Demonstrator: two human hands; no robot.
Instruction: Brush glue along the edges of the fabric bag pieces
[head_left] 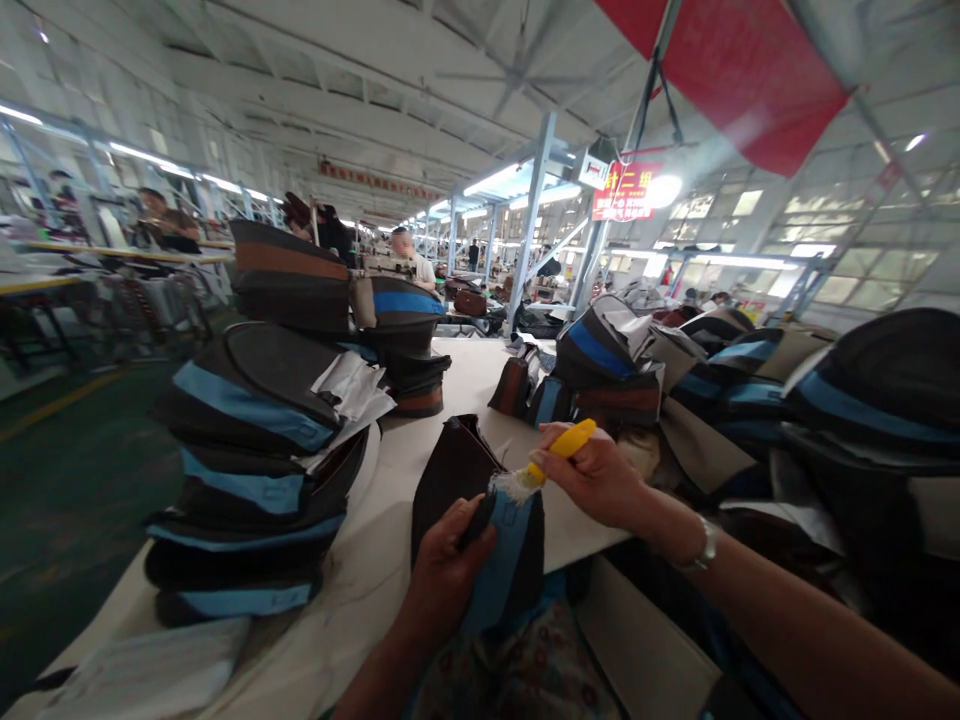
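Left hand (pixel 448 560): grip clasping bag (pixel 454 475). Right hand (pixel 596 485): grip round yellow brush (pixel 562 450). Bag presumably light, flexible; best held by edge.

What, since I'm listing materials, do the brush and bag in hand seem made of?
Brush: the yellow handle looks like smooth plastic, from its bright, even colour; the pale bristles are splayed fibres, natural or synthetic unclear.

Bag: probably matte fabric, since its dark body and light-blue panel show little sheen; coated cloth remains possible.
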